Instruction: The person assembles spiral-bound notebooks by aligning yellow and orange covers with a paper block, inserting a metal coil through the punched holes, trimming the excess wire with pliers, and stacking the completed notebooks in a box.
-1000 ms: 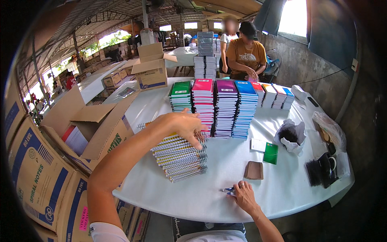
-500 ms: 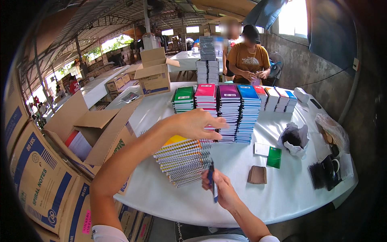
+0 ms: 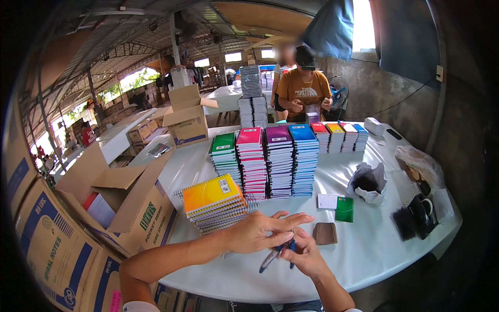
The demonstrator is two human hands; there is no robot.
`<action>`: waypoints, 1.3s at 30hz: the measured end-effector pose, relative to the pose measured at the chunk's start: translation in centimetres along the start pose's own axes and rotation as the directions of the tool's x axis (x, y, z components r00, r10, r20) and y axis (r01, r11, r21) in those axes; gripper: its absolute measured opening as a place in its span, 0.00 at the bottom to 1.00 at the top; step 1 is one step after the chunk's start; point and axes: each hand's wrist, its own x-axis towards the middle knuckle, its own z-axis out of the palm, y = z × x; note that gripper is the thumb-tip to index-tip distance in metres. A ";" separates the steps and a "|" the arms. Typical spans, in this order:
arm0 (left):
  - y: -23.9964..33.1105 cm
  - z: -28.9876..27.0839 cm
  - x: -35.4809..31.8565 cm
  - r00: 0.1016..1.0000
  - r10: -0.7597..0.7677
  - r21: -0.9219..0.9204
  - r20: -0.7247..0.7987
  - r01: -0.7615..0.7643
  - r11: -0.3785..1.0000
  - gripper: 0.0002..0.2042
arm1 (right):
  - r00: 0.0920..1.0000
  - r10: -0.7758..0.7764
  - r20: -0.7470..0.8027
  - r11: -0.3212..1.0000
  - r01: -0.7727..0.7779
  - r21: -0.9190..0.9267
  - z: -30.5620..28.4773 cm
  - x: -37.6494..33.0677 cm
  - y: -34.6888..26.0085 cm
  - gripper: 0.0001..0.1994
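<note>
My left hand (image 3: 262,231) and my right hand (image 3: 303,253) meet over the near edge of the white table (image 3: 374,249). Both hold a blue pen (image 3: 274,256), the left fingers pinching its upper end and the right hand gripping the barrel. Just left of my hands lies a slanted pile of spiral notebooks with a yellow-orange cover (image 3: 214,200). Behind them stand tall stacks of notebooks with green (image 3: 224,151), pink (image 3: 250,158), purple (image 3: 279,156) and blue (image 3: 303,153) covers.
Open cardboard boxes (image 3: 132,205) crowd the left side. A small brown pad (image 3: 325,233), a green card (image 3: 344,209) and a white card (image 3: 327,201) lie right of my hands. A white bag (image 3: 367,183) and a tape dispenser (image 3: 423,213) sit further right. A person in an orange shirt (image 3: 304,93) stands beyond the table.
My left hand left the yellow-topped notebook pile and came down to the pen. My right hand lifted the pen off the table and brought it toward the left hand.
</note>
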 end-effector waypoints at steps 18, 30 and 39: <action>-3.4 -11.1 4.7 0.762 -0.572 0.715 0.302 0.216 0.664 0.33 | 0.892 0.409 0.193 0.799 -0.452 0.397 3.9 3.2 5.0 0.40; -3.4 -10.1 4.9 0.773 -0.552 0.628 0.311 0.270 0.730 0.39 | 0.876 0.411 0.254 0.821 -0.476 0.315 4.2 4.2 5.2 0.42; -3.1 -10.2 5.7 0.748 -0.586 0.617 0.312 0.309 0.723 0.39 | 0.855 0.425 0.297 0.730 -0.517 0.447 4.7 6.8 5.4 0.43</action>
